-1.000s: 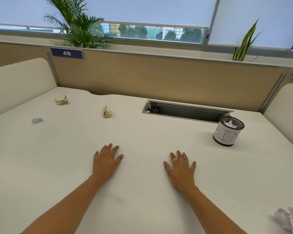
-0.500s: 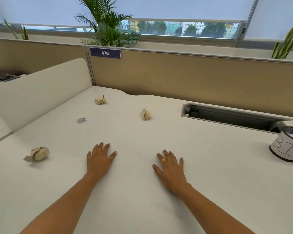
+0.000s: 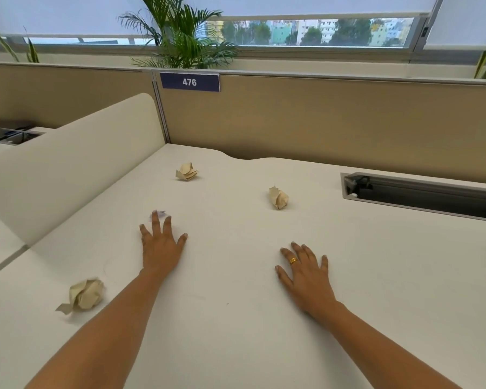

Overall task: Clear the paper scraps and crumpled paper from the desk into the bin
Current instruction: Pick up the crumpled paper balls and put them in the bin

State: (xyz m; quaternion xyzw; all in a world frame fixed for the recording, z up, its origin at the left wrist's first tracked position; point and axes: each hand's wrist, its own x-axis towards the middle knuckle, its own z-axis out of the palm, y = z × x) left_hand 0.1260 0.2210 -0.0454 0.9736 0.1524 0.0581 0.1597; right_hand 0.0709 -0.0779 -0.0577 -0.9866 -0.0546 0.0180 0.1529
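Note:
Three crumpled beige paper balls lie on the white desk (image 3: 236, 318): one at the near left (image 3: 85, 294), one at the far left (image 3: 186, 171), one at the far middle (image 3: 278, 197). A small pale grey scrap (image 3: 160, 213) lies just beyond the fingertips of my left hand (image 3: 160, 245), partly hidden by them. My left hand is spread with its fingers apart and holds nothing. My right hand (image 3: 303, 272), wearing a gold ring, rests flat and empty on the desk. The bin is out of view.
A cream side divider (image 3: 76, 161) borders the desk on the left and a tan partition (image 3: 320, 122) with a "476" label (image 3: 190, 82) closes the back. An open cable tray slot (image 3: 421, 192) sits at the back right. Plants stand behind the partition.
The view has swung left, so the bin has left the frame. My left hand has reached forward and left, up to the grey scrap. My right hand stays flat on the desk.

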